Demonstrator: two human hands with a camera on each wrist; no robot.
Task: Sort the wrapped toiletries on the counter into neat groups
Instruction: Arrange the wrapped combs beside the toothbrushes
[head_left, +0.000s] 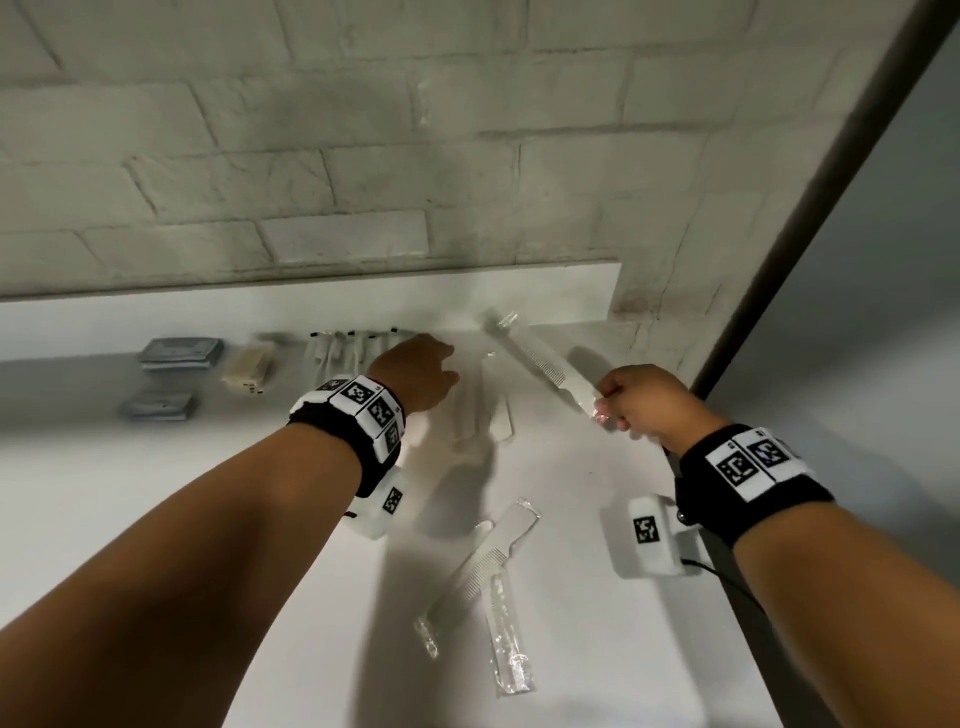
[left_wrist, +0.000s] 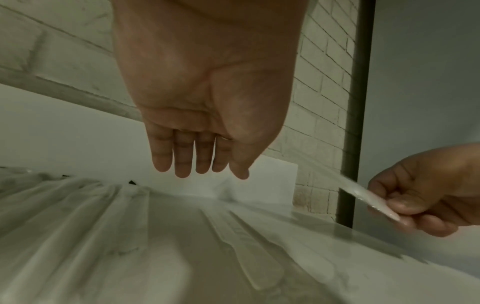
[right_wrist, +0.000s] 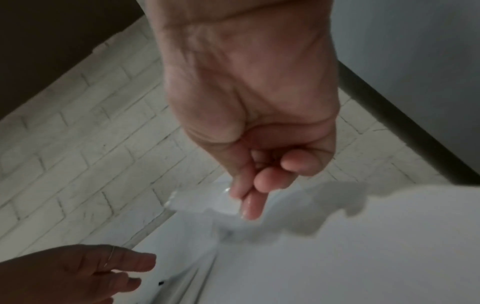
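Right hand holds one wrapped comb above the white counter; left hand hovers with a wide, empty grip.

The right hand (head_left: 641, 402) pinches the near end of a clear-wrapped white plastic comb (head_left: 535, 358), lifted and angled toward the white brick wall (head_left: 363, 156). The left hand (head_left: 418, 371), fingers straight, hangs over two more wrapped white combs (head_left: 485, 402) lying flat on the white counter (head_left: 156, 493). Left of these combs lies a row of black-tipped wrapped sticks (head_left: 345, 345), then a tan packet (head_left: 249, 366), then blue-grey packets (head_left: 179, 353). Nearer the person than these combs, two crossed wrapped combs (head_left: 485, 574) lie.
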